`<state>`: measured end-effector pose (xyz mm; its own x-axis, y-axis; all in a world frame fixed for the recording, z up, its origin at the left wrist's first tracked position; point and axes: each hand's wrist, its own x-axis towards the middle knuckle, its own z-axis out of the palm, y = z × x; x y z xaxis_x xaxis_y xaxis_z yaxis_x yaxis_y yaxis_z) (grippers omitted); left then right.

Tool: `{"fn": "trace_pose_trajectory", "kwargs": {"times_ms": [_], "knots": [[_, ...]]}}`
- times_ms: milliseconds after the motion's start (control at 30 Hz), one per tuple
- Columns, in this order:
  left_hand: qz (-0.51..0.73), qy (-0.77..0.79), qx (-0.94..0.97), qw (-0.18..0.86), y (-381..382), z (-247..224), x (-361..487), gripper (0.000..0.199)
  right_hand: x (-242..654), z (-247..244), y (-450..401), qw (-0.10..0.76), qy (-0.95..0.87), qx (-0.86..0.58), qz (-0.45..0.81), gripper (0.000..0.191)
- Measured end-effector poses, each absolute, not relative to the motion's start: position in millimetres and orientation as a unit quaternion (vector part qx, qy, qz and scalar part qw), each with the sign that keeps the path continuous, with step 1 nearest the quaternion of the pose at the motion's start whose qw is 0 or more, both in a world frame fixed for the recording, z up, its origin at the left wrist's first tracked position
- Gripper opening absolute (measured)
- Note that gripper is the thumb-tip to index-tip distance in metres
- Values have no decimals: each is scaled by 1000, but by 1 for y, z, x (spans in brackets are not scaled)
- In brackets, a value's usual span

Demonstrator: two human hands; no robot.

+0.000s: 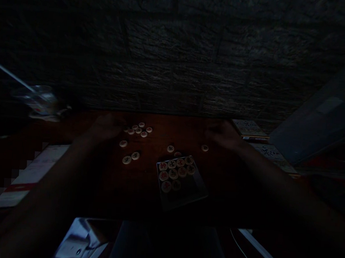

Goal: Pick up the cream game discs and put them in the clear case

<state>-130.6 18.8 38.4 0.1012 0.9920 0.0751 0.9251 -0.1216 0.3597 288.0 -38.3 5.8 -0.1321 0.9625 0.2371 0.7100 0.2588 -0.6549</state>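
Observation:
In the dim light, my left hand (pixel 110 126) is over the far left of the wooden table, right beside a loose cluster of round Chinese chess pieces (pixel 138 130). Its fingers are dark and blurred, and I cannot tell whether one touches a piece. Across the table, my right hand (pixel 222 134) hovers above or rests on the far right; its fingers are lost in shadow. A single piece (pixel 205 148) lies just below it. Between my arms sits a shallow clear box (pixel 200 185), with pieces in rows bearing red or dark characters. More pieces (pixel 126 160) lie left of the box.
A stone-block wall (pixel 176 67) rises behind the table (pixel 145 189). At left stand a plastic cup with a straw (pixel 44 99) and a white-and-red paper (pixel 38 171). Flat boxes (pixel 272 152) are stacked at right. A white cable (pixel 241 248) hangs below the front edge.

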Motion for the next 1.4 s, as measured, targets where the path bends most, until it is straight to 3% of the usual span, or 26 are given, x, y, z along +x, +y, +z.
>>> {"fn": "trace_pose_trajectory", "kwargs": {"times_ms": [133, 333, 433, 633, 800, 900, 1400], "knots": [[145, 650, 740, 98, 17, 39, -127, 32, 289, 15, -50, 188, -766, -507, 348, 34], [254, 609, 746, 90, 19, 32, -120, 31, 286, 12, -53, 173, -776, -498, 345, 25], [315, 578, 744, 112, 24, 27, -103, 29, 274, 8, -54, 219, -757, -502, 357, 26], [359, 447, 782, 246, 19, 31, -34, 19, 237, -1, -62, 457, -601, -500, 425, 38], [345, 375, 715, 478, -1, 27, 12, 19, 223, -9, -65, 537, -521, -452, 485, 33], [358, 339, 663, 563, -9, 14, 22, 21, 222, -11, -67, 554, -493, -425, 518, 32], [384, 291, 736, 477, -23, -4, 23, 19, 217, -8, -66, 557, -547, -444, 440, 33]]}}
